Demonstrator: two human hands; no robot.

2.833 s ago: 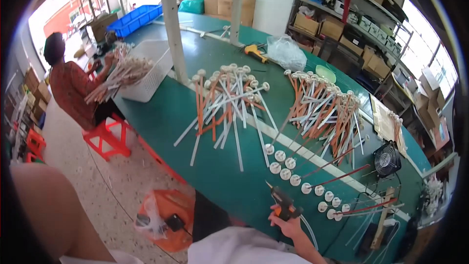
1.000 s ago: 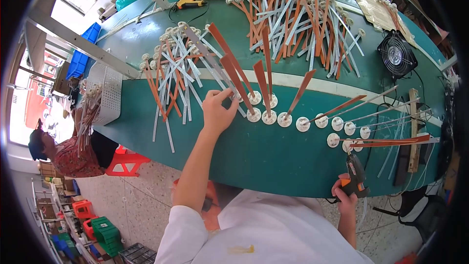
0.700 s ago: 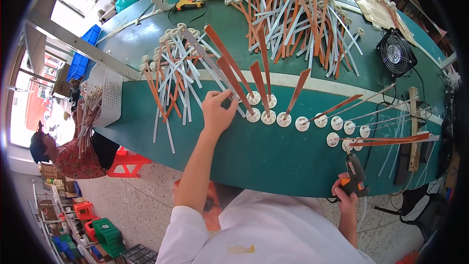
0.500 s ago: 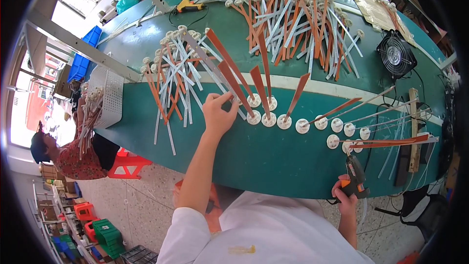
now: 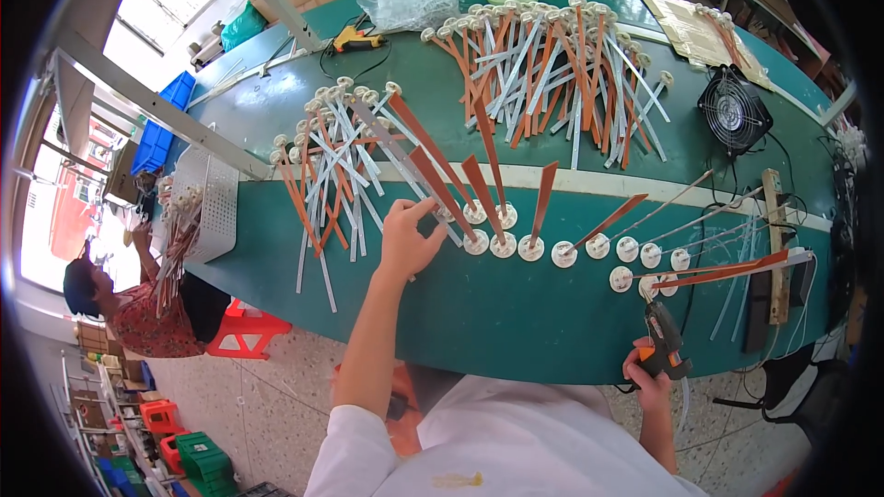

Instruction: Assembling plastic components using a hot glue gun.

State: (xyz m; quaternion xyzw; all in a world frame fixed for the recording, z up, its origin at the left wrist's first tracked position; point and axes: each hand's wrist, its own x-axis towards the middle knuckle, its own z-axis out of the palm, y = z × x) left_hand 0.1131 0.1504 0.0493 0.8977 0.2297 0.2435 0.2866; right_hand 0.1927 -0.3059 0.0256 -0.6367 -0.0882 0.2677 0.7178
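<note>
Green table [image 5: 516, 313] carries a row of white discs [image 5: 529, 249] with orange strips [image 5: 543, 195] standing in them. Left hand [image 5: 407, 241] touches a strip at the row's end, fingers together; the pinch itself is hidden. Right hand [image 5: 650, 379], low beside the table edge, clamps a glue gun [image 5: 661, 342].

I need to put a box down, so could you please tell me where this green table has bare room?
The green table is bare along its near edge, between the left hand and the glue gun. The far half is crowded with two stick piles and the disc row.
</note>
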